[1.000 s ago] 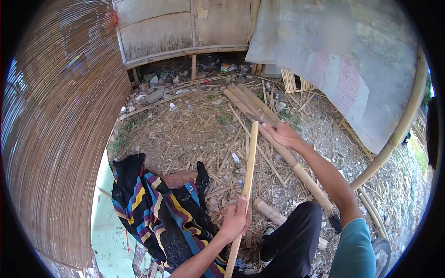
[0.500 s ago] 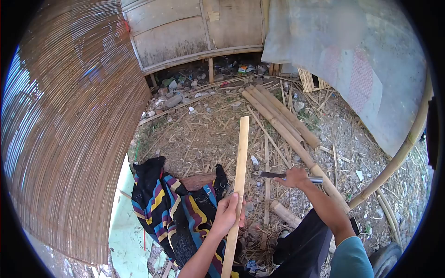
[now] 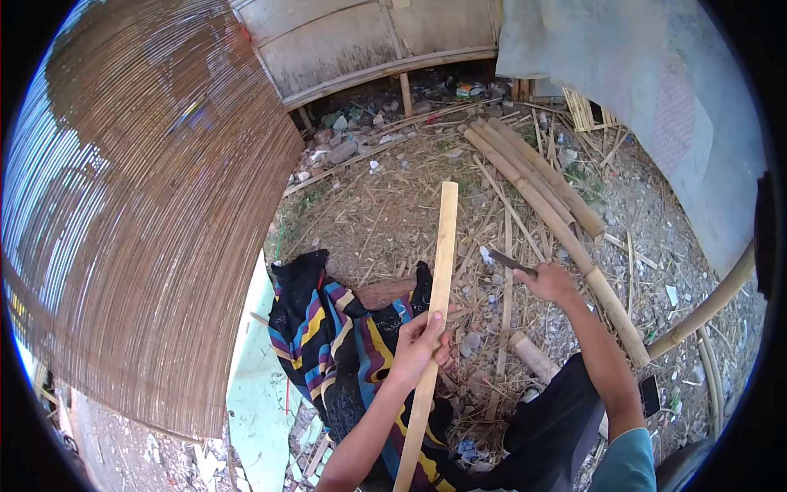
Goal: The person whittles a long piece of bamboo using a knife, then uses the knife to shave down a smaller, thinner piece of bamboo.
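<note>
While left hand (image 3: 422,344) grips cropped strip (image 3: 443,254); right hand (image 3: 549,283) partly hides knife (image 3: 510,261)

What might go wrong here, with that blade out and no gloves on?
The left hand grips the bamboo strip with bare fingers, so a slip of the knife in the right hand could cut them.

The dark trouser leg is close below the right arm; a careless downward swing might reach it.

The strip's lower part passes over the striped cloth and might snag there, though contact is unclear.
</note>
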`<action>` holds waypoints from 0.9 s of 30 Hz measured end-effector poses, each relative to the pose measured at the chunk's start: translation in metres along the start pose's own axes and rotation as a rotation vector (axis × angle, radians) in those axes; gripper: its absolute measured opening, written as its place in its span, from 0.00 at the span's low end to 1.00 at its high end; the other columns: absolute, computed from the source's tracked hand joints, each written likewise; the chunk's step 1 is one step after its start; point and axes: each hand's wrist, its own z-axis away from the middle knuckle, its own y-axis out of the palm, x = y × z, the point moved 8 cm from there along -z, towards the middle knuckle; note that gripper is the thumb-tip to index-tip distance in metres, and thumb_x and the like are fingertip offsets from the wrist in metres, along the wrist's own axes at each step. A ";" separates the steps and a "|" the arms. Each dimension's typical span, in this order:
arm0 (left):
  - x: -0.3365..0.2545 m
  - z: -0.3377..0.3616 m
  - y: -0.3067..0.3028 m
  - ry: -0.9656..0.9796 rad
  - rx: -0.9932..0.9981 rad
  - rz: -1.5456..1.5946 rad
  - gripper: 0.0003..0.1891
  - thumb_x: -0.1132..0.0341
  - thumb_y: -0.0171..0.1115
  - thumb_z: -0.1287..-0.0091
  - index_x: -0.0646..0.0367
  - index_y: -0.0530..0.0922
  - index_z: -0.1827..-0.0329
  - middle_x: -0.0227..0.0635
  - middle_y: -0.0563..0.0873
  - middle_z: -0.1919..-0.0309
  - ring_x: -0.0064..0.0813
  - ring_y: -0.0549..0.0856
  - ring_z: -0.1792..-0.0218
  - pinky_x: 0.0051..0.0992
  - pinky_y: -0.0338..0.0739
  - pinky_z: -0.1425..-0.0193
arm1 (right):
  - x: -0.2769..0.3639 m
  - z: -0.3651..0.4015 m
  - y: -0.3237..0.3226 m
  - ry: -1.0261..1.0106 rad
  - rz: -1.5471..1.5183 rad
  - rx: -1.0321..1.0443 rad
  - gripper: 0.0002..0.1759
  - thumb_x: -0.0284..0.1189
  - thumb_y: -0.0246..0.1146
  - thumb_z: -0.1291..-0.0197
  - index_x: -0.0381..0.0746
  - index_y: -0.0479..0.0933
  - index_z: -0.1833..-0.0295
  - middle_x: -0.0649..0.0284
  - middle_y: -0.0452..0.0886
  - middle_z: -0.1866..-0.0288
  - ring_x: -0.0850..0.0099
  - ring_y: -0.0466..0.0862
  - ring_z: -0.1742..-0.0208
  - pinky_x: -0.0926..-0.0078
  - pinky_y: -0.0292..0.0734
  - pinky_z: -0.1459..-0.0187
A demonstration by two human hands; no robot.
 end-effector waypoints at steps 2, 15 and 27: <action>0.004 -0.003 -0.004 -0.015 -0.021 -0.026 0.24 0.54 0.47 0.29 0.64 0.68 0.39 0.29 0.72 0.78 0.18 0.69 0.85 0.19 0.65 0.79 | 0.000 0.000 0.001 -0.005 -0.028 0.031 0.50 0.71 0.39 0.49 0.32 0.79 0.56 0.45 0.78 0.53 0.52 0.78 0.48 0.58 0.71 0.44; 0.014 0.002 -0.005 -0.098 -0.051 0.330 0.11 0.59 0.52 0.32 0.59 0.72 0.59 0.30 0.73 0.75 0.23 0.72 0.81 0.21 0.66 0.77 | 0.065 0.052 -0.030 -0.602 -0.570 -0.278 0.29 0.52 0.55 0.41 0.32 0.75 0.64 0.54 0.73 0.81 0.61 0.77 0.76 0.64 0.70 0.70; 0.024 0.002 0.000 -0.090 -0.102 0.207 0.10 0.62 0.46 0.29 0.59 0.71 0.59 0.30 0.75 0.75 0.19 0.72 0.84 0.18 0.67 0.81 | 0.138 0.123 -0.008 -0.953 -0.345 -0.124 0.27 0.53 0.61 0.48 0.37 0.75 0.62 0.56 0.72 0.86 0.55 0.77 0.81 0.62 0.71 0.77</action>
